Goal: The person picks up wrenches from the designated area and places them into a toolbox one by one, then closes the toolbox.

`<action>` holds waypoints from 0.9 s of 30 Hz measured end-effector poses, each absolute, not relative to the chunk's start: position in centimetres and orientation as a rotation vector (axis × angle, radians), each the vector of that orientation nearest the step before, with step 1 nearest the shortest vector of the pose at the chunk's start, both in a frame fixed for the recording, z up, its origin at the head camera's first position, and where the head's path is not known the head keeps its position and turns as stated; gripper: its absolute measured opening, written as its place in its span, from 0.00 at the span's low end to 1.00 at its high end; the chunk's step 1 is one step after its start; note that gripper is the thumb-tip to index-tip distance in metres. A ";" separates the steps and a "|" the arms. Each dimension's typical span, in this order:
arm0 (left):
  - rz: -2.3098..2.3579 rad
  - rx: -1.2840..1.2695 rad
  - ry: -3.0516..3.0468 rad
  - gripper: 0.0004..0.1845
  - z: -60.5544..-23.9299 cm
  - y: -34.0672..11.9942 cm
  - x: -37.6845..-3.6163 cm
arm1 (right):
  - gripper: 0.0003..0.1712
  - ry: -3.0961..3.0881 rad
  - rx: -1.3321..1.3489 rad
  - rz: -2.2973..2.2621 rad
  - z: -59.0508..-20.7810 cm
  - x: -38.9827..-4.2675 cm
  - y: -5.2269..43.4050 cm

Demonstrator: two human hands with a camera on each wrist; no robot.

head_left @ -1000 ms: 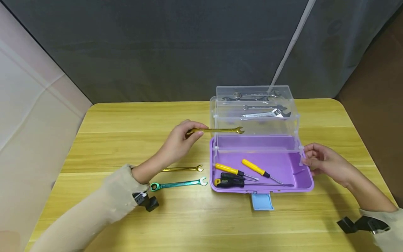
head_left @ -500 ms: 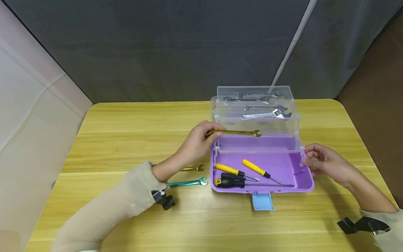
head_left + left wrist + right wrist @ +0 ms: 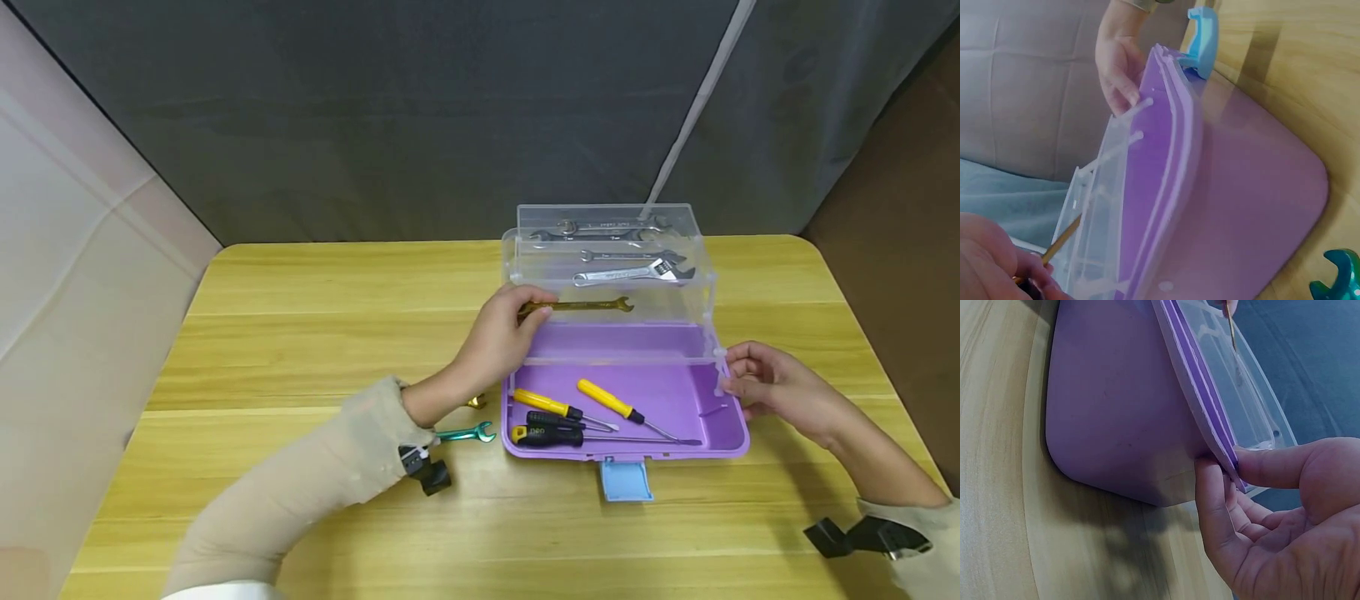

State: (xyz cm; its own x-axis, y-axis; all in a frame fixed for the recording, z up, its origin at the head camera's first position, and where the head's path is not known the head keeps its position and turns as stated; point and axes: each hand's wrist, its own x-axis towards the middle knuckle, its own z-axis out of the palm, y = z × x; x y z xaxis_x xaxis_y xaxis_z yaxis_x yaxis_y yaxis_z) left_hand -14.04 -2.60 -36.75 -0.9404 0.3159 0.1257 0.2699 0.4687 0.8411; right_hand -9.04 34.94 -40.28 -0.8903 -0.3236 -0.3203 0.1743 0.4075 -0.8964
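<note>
My left hand [image 3: 504, 332] pinches a gold open-end wrench [image 3: 588, 306] by its left end, holding it level over the lower clear tray [image 3: 615, 360] of the purple toolbox [image 3: 637, 450]. The wrench's open jaw points right. In the left wrist view its shaft [image 3: 1063, 239] slants in at the clear tray. At the box's right wall, my right hand [image 3: 783, 387] grips the purple rim between thumb and fingers, which the right wrist view shows closely at the thumb [image 3: 1272, 466]. Several silver wrenches, one an adjustable wrench [image 3: 633, 272], lie in the upper clear tray [image 3: 603, 212].
Yellow-handled screwdrivers [image 3: 607, 397] and a black-handled screwdriver [image 3: 555, 436] lie in the box bottom. A blue latch [image 3: 626, 482] hangs at its front. Left of the box, a teal wrench [image 3: 468, 432] and another gold wrench [image 3: 477, 402] lie on the table, partly hidden by my left arm.
My left hand has carried the gold wrench rightward from beside the box to over its clear tray. The right hand has stayed at the rim.
</note>
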 end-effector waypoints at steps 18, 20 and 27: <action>1.569 0.465 2.433 0.19 -36.6 -3.0 -14.3 | 0.14 2.220 -0.126 -1.505 -40.3 -9.0 34.9; 1.560 0.458 2.419 0.18 -36.6 -2.9 -14.3 | 0.13 2.219 -0.133 -1.512 -40.4 -9.0 35.0; 1.451 0.460 2.492 0.15 -36.5 -2.7 -14.5 | 0.13 2.216 -0.145 -1.513 -40.4 -8.9 35.0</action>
